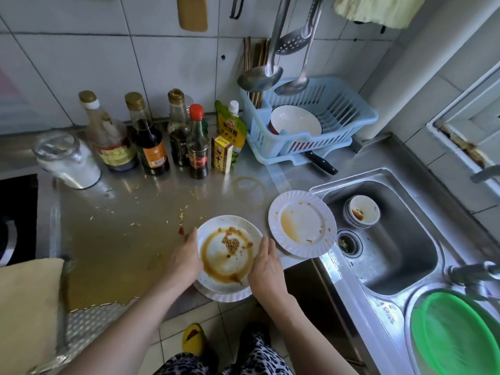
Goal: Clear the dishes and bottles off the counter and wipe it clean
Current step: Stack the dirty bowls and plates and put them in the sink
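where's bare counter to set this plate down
Free: the counter between the bottles and the held plate, though crumb-strewn. Also the sink floor beside the bowl. Crowded: back wall, and around the second plate.

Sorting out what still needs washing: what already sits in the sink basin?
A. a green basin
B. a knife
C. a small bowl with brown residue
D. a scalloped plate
C: a small bowl with brown residue sits in the sink, near the drain.

Sauce-smeared white plate [226, 253] stacked on another at counter [130, 239] edge, second dirty plate [301, 224] beside sink
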